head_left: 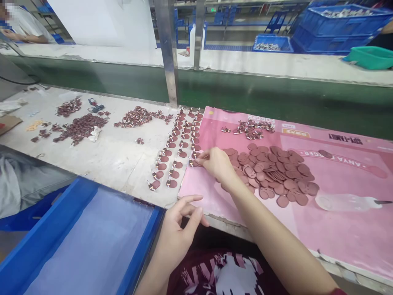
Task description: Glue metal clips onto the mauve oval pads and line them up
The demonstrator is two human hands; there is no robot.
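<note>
My right hand [217, 164] pinches a brown oval disc with a small figure piece [192, 162] on its left end, at the near end of the rightmost row on the pink sheet's left edge. Several such oval discs with figure pieces [173, 173] lie in rows to the left. Just right of my right hand is a heap of plain brown oval discs [276, 170], partly hidden by my wrist. My left hand [184, 225] hovers by the table's front edge, fingers apart and holding nothing. Behind the heap lies a small pile of figure pieces [254, 129].
A clear squeeze bottle [346, 203] lies on the pink sheet [353, 233]. More piles of small parts [81, 128] spread over the table at left. A blue bin [82, 246] stands below the front edge. A metal post [167, 53] rises behind the rows. A person [27, 24] sits at far left.
</note>
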